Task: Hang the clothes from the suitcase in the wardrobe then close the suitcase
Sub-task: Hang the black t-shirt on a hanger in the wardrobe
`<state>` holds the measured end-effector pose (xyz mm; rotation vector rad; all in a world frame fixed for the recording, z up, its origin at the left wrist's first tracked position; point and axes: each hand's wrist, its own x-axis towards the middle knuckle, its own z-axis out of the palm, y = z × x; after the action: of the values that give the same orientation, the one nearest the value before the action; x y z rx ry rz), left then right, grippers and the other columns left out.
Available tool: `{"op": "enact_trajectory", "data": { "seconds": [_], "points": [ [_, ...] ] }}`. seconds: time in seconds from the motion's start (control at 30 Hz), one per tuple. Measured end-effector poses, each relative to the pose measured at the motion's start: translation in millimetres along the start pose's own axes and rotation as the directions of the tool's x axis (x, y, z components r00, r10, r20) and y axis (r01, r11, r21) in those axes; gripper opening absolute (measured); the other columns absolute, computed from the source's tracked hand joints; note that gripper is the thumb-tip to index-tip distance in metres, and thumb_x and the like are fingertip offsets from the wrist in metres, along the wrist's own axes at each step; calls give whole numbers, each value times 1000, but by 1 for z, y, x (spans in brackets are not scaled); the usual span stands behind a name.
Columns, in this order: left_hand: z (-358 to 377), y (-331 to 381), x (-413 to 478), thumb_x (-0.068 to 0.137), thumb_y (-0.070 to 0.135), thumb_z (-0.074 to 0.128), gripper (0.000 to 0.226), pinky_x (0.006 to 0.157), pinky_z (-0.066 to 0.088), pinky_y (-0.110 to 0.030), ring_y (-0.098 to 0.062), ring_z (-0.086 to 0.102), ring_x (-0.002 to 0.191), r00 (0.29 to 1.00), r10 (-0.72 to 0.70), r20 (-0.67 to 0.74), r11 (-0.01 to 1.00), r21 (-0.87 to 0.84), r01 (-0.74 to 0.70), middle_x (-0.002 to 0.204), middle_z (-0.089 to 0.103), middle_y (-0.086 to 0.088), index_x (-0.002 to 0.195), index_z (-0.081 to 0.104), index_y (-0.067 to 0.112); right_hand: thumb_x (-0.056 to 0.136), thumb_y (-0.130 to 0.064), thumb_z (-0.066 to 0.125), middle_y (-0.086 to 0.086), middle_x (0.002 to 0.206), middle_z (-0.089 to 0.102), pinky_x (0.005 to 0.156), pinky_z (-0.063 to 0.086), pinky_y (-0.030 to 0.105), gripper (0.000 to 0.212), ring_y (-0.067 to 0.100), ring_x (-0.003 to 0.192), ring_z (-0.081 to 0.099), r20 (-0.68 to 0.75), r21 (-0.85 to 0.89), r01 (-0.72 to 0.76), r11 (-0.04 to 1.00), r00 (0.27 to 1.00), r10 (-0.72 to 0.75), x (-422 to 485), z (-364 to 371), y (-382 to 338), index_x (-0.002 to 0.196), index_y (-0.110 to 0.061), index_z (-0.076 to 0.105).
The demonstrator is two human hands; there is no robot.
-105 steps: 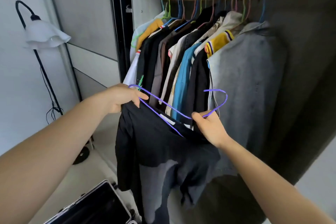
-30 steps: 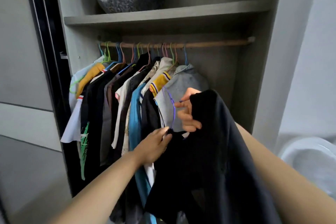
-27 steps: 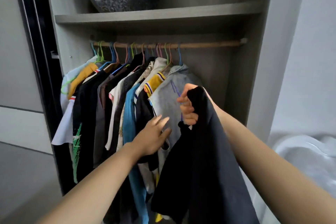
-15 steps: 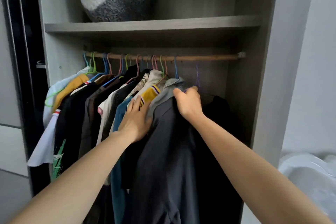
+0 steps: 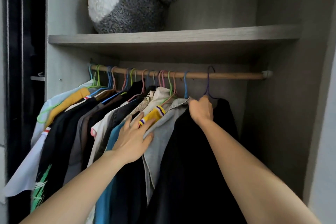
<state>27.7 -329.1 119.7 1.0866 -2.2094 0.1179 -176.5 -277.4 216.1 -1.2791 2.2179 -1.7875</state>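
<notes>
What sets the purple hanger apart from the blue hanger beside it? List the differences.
The purple hanger hangs alone at the right end of the row; the blue hanger sits against the crowded row. The purple one carries a black garment, the blue one a grey garment. The right hand grips below the purple one only. Both hook the wooden rod.

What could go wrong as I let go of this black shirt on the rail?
The purple hanger is hooked over the rail, but the right hand grips its neck; a tug on release might unhook it. The black shirt could slide off. The left hand pressing the grey garment may drag it askew.
</notes>
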Motion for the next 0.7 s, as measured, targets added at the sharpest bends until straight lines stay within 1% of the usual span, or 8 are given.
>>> {"op": "enact_trajectory", "data": {
  "seconds": [0.1,0.2,0.33,0.4,0.47,0.53,0.63,0.7],
  "points": [
    [0,3,-6,94,55,18,60,118,-1,-35,-25,-7,146,996,52,-72,998,32,-50,161,4,4,151,13,38,88,-26,52,17,121,59,87,45,38,38,36,109,57,27,18,13,1000,1000,-14,-1,11,10,119,-3,50],
    [-2,10,-12,100,43,23,55,112,-14,-25,-13,-11,141,984,138,-110,990,38,-134,158,14,4,151,20,25,86,-24,53,16,119,61,85,47,38,36,36,107,58,50,9,28,1000,998,-29,-9,22,9,114,-2,54],
    [7,-3,-20,99,48,23,56,119,-4,-30,-17,-9,147,991,113,-67,993,-13,-114,160,6,5,151,16,30,90,-26,56,19,129,55,90,45,38,43,36,118,53,77,-83,38,996,997,-31,-26,32,1,125,-2,50],
    [5,-14,-33,100,47,26,56,118,-4,-26,-9,-15,146,995,87,-53,991,-98,-92,157,-3,15,152,12,32,87,-27,62,16,138,43,98,39,46,57,34,128,40,-21,-245,116,962,992,-125,-32,36,-7,133,-4,39],
    [0,-25,-50,101,45,25,56,119,-5,-26,-6,-12,145,971,156,-182,985,-38,-166,156,2,12,152,17,24,81,-28,65,12,141,35,101,31,49,63,33,130,32,-99,-385,306,871,924,-368,-42,41,-21,134,-8,37],
    [-2,-52,-72,100,41,25,55,119,-4,-27,-9,-7,147,959,137,-248,991,46,-130,158,7,4,151,20,21,80,-26,64,9,139,35,101,28,49,54,32,128,31,-41,-339,525,780,820,-570,-61,58,-45,128,-11,43],
    [4,-96,-101,100,39,23,56,120,-1,-25,-9,-6,147,941,-154,-301,987,-87,134,159,4,6,152,11,21,82,-24,61,8,131,40,99,28,47,42,30,123,34,93,-232,731,642,674,-733,-98,93,-76,120,-12,50],
    [8,-123,-120,101,36,26,57,119,2,-26,-13,-1,148,878,-360,-316,931,-174,320,160,5,0,152,15,14,79,-22,59,9,127,43,97,28,46,39,31,120,37,197,-191,814,548,579,-791,-127,124,-84,116,-10,53]
  ]
}}
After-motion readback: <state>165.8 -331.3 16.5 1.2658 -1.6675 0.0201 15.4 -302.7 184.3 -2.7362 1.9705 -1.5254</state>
